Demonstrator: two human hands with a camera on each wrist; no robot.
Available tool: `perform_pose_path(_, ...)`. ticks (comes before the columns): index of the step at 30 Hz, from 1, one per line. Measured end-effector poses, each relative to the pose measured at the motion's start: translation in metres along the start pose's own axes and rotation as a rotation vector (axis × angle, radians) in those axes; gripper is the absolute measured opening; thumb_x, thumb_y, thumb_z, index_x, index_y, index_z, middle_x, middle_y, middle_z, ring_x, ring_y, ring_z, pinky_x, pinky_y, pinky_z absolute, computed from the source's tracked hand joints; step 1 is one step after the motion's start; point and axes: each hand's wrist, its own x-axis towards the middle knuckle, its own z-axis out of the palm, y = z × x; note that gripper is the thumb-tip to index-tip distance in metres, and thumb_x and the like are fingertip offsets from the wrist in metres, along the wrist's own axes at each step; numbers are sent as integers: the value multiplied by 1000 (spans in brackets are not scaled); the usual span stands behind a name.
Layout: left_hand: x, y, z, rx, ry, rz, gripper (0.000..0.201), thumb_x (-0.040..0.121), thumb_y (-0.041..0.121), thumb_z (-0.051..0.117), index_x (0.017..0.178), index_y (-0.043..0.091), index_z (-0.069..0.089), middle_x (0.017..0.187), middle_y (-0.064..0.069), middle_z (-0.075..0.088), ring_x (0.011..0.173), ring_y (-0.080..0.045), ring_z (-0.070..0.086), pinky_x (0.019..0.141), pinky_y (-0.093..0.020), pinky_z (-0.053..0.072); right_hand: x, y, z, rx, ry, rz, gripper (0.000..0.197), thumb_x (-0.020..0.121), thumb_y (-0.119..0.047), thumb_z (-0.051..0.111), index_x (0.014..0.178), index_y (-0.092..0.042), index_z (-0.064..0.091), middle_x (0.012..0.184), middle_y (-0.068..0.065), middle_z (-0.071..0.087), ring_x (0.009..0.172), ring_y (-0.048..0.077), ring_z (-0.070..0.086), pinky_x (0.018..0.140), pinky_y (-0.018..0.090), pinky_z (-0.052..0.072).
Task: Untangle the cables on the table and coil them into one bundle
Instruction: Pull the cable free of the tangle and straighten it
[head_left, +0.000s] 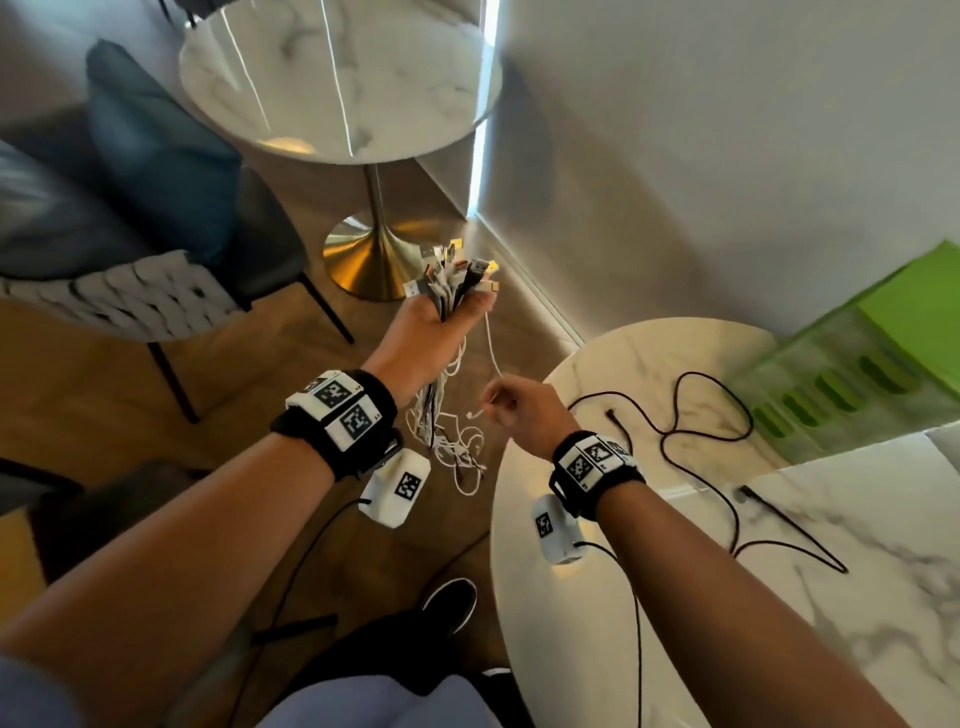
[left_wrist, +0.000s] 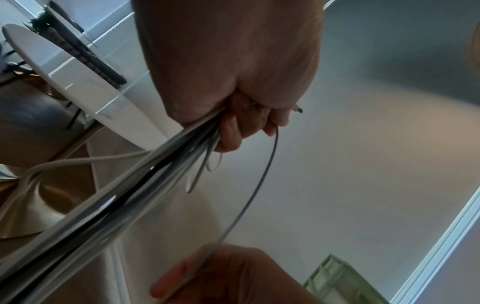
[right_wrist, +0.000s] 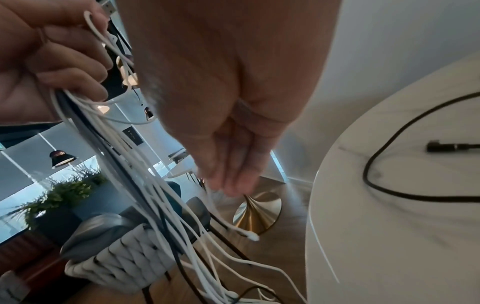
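My left hand (head_left: 457, 312) is raised over the floor and grips a bundle of white and black cables (head_left: 447, 291), with the USB plugs (head_left: 457, 270) sticking up out of the fist. The loose ends hang below in a tangle (head_left: 457, 447). One thin white cable (head_left: 491, 343) runs from that fist down to my right hand (head_left: 496, 402), which pinches it near its small white plug (head_left: 472, 414). The left wrist view shows the fist (left_wrist: 246, 123) round the bundle (left_wrist: 130, 185). The right wrist view shows my fingertips (right_wrist: 228, 185) together on the white cable (right_wrist: 253, 236). A black cable (head_left: 696, 415) lies loose on the marble table (head_left: 597, 623).
The marble table is at my right, with a green crate (head_left: 857, 374) behind it against the wall. A second round table (head_left: 337, 78) on a gold base (head_left: 374, 260) stands ahead, with a dark chair (head_left: 156, 182) to its left. Another black cord (head_left: 779, 525) lies on the table.
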Motion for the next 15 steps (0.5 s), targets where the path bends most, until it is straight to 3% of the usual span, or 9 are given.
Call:
perform_pose_path(2, -1, -11, -3, 47, -9, -26, 31, 95, 49, 65, 82, 21, 67, 55, 6, 46, 50, -12, 43, 57, -31, 37, 4, -2, 6, -102, -83, 44, 54, 85, -28, 78, 134, -18, 55, 129, 4, 61, 115, 17, 59, 106, 36, 47)
perform_pose_path(3, 0, -16, -4, 94, -22, -20, 26, 96, 48, 65, 87, 25, 69, 56, 9, 50, 50, -8, 45, 57, -29, 39, 5, -4, 7, -116, -87, 41, 75, 83, -36, 80, 146, -17, 43, 141, 5, 50, 126, 17, 50, 110, 30, 41)
perform_pose_path(4, 0, -20, -3, 140, -37, -9, 23, 96, 48, 64, 93, 27, 71, 56, 12, 53, 51, -3, 47, 57, -26, 40, 5, -10, 6, -80, -56, 27, 85, 82, -40, 81, 150, -16, 36, 144, 4, 44, 127, 15, 47, 106, 24, 39)
perform_pose_path(5, 1, -22, -3, 183, -48, 3, 22, 97, 47, 63, 98, 27, 72, 57, 14, 55, 51, 2, 48, 58, -23, 40, 4, -17, 2, -9, -12, -1, 84, 84, -39, 80, 151, -17, 34, 139, 1, 46, 119, 12, 52, 99, 20, 42)
perform_pose_path(7, 3, -25, -2, 256, -65, 23, 25, 98, 46, 62, 107, 25, 72, 68, 14, 61, 61, 6, 55, 63, -22, 42, 5, -30, -3, 105, 32, -60, 62, 93, -31, 71, 145, -19, 39, 119, -7, 59, 95, 4, 64, 81, 12, 50)
perform_pose_path(10, 8, -24, 0, 324, -72, 23, 29, 99, 47, 60, 108, 21, 71, 83, 7, 67, 78, -7, 63, 73, -27, 49, 9, -35, -4, 141, 80, -163, 13, 106, -14, 47, 116, -19, 53, 93, -1, 72, 75, 5, 71, 69, 16, 52)
perform_pose_path(12, 11, -18, -1, 362, -44, 48, 25, 100, 46, 59, 102, 23, 69, 77, 8, 63, 71, -6, 59, 67, -24, 45, 11, -27, -2, 254, 153, -98, 14, 108, -17, 43, 104, -18, 56, 87, 5, 73, 74, 12, 72, 70, 22, 55)
perform_pose_path(15, 17, -13, -12, 304, 27, 44, 19, 100, 45, 59, 91, 30, 67, 65, 10, 59, 57, 1, 55, 59, -24, 43, 11, -15, 5, 426, 148, 62, 22, 109, -27, 42, 106, -17, 62, 93, 9, 74, 82, 18, 71, 79, 35, 57)
